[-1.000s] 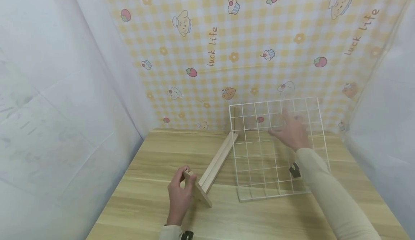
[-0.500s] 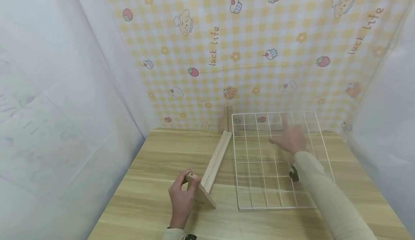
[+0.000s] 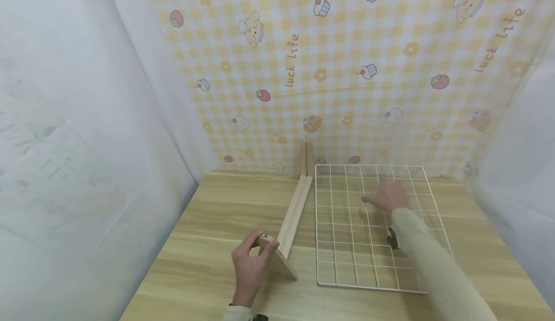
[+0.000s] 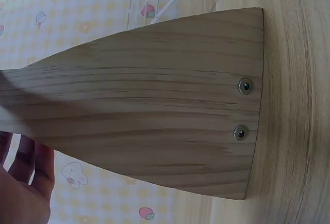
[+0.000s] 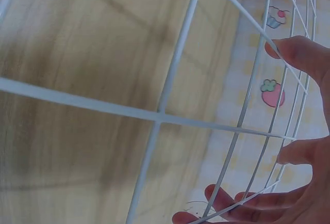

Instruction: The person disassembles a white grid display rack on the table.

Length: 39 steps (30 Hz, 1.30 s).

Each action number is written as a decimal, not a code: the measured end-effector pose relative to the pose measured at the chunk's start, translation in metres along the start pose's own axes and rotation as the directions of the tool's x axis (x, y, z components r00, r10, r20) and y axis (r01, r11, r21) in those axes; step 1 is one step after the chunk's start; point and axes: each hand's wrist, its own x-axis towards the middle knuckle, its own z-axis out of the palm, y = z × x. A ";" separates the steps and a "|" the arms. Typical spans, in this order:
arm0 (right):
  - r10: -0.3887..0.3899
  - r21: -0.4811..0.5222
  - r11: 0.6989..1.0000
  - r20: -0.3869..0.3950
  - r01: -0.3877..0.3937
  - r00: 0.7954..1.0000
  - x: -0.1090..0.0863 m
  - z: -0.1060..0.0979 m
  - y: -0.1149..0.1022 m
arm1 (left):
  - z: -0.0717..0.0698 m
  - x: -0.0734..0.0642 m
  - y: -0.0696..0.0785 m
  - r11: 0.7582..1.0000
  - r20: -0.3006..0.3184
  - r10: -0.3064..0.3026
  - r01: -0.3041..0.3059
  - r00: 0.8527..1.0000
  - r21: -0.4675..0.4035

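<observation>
My left hand (image 3: 250, 269) pinches the narrow top of a wooden end board (image 4: 154, 100); it flares to a wide base with two round bolts (image 4: 245, 86). Two parallel wooden rails (image 3: 295, 217) run from it to a matching far end board (image 3: 304, 159) by the back wall. To the right, a white wire grid panel (image 3: 340, 243) lies low over the table. My right hand (image 3: 390, 195) is spread at the panel's upper middle, slightly blurred in the head view. In the right wrist view, its thumb (image 5: 301, 53) and fingers meet the wires.
A wood-grain table (image 3: 204, 224) carries everything. Behind it hangs a yellow checked cloth (image 3: 347, 94) with cartoon prints. White sheets (image 3: 86, 118) close off the left and right sides.
The wire grid's top edge has come down, from leaning steeply to nearly flat, and the right hand has moved down with it. The left hand keeps its hold on the end board.
</observation>
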 end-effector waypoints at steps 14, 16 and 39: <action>0.054 -0.031 0.998 0.107 -0.051 0.993 0.000 0.008 0.008 | 0.011 -0.003 -0.001 0.973 -0.004 0.226 -0.226 0.974 0.039; 0.064 -0.038 0.998 0.116 -0.060 0.991 0.000 0.009 0.006 | 0.011 -0.003 -0.001 0.971 -0.009 0.234 -0.234 0.972 0.047; 0.097 -0.117 0.989 0.080 -0.087 0.992 0.003 0.045 0.024 | 0.013 -0.007 0.000 0.966 -0.006 0.258 -0.258 0.966 0.024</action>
